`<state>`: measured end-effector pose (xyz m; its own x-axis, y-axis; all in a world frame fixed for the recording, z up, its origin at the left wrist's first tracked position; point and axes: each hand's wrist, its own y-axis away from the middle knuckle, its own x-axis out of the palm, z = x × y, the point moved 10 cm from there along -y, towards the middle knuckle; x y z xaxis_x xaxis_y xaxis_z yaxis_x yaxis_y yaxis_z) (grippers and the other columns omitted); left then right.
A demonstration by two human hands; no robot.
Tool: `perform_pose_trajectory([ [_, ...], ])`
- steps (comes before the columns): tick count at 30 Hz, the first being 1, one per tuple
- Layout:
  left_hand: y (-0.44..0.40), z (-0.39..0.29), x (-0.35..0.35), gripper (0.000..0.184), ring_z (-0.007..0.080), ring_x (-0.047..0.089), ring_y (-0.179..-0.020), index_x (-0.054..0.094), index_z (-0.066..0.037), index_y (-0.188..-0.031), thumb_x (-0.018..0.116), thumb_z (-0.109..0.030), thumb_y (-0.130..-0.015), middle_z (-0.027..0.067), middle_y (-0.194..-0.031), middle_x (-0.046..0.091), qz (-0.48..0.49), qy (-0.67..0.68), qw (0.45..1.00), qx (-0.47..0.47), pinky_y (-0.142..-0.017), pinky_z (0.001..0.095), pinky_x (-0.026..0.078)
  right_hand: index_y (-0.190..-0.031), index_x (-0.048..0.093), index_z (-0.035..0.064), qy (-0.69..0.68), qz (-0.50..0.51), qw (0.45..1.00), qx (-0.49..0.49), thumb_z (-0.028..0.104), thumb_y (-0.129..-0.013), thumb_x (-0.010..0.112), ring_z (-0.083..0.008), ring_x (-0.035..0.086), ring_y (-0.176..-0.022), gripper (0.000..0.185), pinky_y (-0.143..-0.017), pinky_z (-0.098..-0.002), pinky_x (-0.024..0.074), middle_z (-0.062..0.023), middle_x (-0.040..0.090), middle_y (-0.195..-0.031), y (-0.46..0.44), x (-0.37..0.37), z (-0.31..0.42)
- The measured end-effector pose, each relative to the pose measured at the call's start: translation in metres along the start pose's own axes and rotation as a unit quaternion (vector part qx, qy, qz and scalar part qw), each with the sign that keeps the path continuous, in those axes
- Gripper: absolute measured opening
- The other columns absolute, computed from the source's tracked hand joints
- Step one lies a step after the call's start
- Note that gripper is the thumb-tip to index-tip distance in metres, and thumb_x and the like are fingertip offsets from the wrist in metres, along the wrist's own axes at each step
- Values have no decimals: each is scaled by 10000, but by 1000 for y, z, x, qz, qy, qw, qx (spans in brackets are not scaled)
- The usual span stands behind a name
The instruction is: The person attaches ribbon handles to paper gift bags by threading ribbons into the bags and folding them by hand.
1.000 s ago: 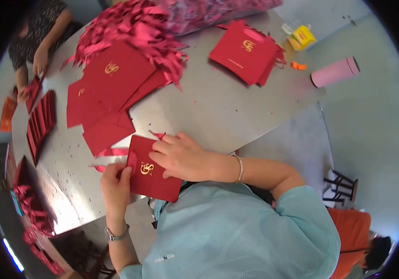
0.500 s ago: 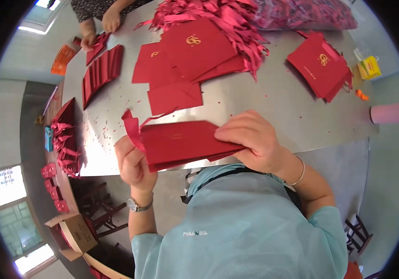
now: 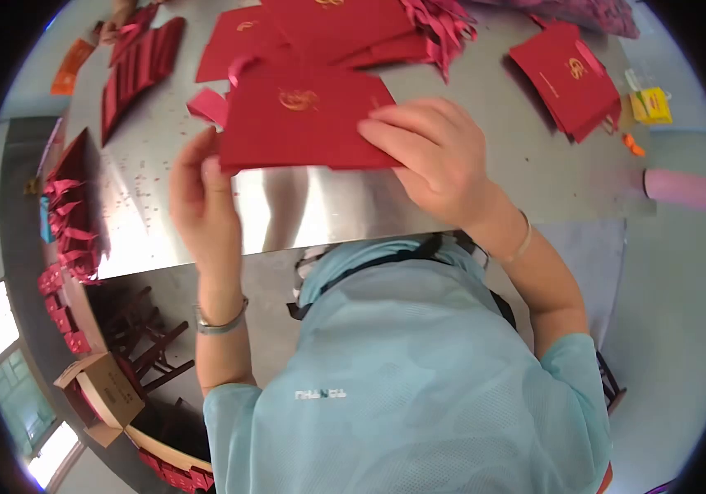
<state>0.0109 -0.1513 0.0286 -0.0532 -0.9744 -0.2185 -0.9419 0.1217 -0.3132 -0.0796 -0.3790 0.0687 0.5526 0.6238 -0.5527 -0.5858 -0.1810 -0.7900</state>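
A red paper gift bag (image 3: 303, 123) with a gold logo and pink-red ribbon is raised over the near part of the metal table. My right hand (image 3: 439, 160) grips its right edge, thumb and fingers closed on it. At the lower left corner my left hand (image 3: 205, 189) is closed on the bag's edge, thumb in front and fingers partly hidden. A loop of ribbon (image 3: 207, 107) sticks out at the bag's left side. Beyond lie more flat red bags (image 3: 341, 29), partly covered by the held one.
Red bags (image 3: 143, 70) stand in a row at left, near a co-worker's hand (image 3: 110, 31). Loose ribbons (image 3: 444, 37) lie at the back. At right are stacked bags (image 3: 563, 78), a yellow box (image 3: 651, 105) and a pink tumbler (image 3: 681, 189). An open carton (image 3: 106, 399) stands lower left.
Both hands have lifted the bag away from my body and tilted its logo face more toward me. The left hand has shifted down its left edge. The camera view has also moved.
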Motion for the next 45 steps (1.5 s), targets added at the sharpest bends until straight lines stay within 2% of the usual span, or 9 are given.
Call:
perform_pose_trajectory([
  [3, 4, 17, 38, 450, 157, 604, -1054, 471, 49, -1346, 468, -281, -1040, 117, -1228, 596, 101, 261, 948, -151, -856, 281, 507, -944, 699, 154, 76, 99, 992, -9, 114, -708, 639, -151, 599, -908, 247, -730, -308, 456, 38, 637, -932, 15, 33, -13],
  [7, 12, 75, 45, 362, 139, 601, -1000, 532, 20, -1301, 545, -185, -1004, 80, -1156, 608, 108, 58, 959, -254, -887, 280, 508, -1016, 707, 90, 23, 196, 980, 13, 7, -694, 648, -243, 611, -979, 337, -815, -357, 512, -46, 651, -1047, 42, 58, -26],
  [13, 0, 87, 35, 355, 178, 616, -1050, 531, 29, -1280, 582, 34, -928, 121, -1177, 629, 53, 207, 959, -186, -945, 300, 504, -1220, 625, 93, -76, 220, 969, 82, -96, -751, 526, -282, 544, -1171, 515, -966, -382, 488, -93, 566, -1288, 43, 65, -25],
  [18, -5, 90, -19, 525, 181, 595, -1088, 431, 76, -1379, 649, -98, -934, 165, -1254, 587, -56, -41, 990, -123, -956, 289, 469, -1231, 616, 110, -58, 113, 988, 89, -59, -785, 514, -301, 566, -1147, 488, -930, -389, 510, -93, 555, -1338, 38, 38, -35],
  [20, 7, 86, -37, 592, 180, 591, -1089, 377, 89, -1411, 652, -124, -931, 188, -1323, 533, -85, -106, 986, -98, -944, 286, 470, -1256, 546, -18, -100, 121, 977, 143, -2, -840, 512, -402, 555, -1134, 417, -956, -423, 481, -252, 518, -1310, 43, 32, -47],
  [25, 55, 70, -55, 518, 160, 624, -998, 459, 36, -1370, 659, -102, -912, 157, -1255, 573, -147, -104, 982, -65, -861, 261, 497, -1213, 587, -23, -120, 132, 969, 172, 26, -867, 527, -371, 558, -1130, 355, -952, -406, 473, -218, 566, -1253, 52, 25, -35],
  [27, 64, 54, -52, 474, 140, 618, -979, 507, 7, -1344, 665, -102, -911, 129, -1193, 601, -160, -119, 979, -30, -849, 253, 495, -1163, 648, 90, -56, 171, 970, 163, -2, -821, 541, -311, 600, -1086, 370, -900, -385, 516, -106, 616, -1248, 60, 35, -35],
  [37, 43, 23, -50, 257, 85, 576, -830, 650, -33, -1185, 625, -62, -931, 31, -999, 639, -150, -120, 981, 28, -750, 226, 481, -1032, 680, 34, -100, 192, 968, 126, 24, -832, 584, -329, 621, -1023, 223, -898, -401, 509, -128, 671, -1118, 51, 41, -25],
  [45, -18, 7, 16, 290, 346, 588, -965, 651, -39, -1123, 670, -167, -863, 152, -1038, 659, -15, -372, 925, 81, -855, 414, 469, -1041, 678, 10, -106, 181, 966, 152, 28, -838, 579, -319, 623, -1051, 226, -905, -388, 508, -142, 679, -1095, -31, 80, -74],
])
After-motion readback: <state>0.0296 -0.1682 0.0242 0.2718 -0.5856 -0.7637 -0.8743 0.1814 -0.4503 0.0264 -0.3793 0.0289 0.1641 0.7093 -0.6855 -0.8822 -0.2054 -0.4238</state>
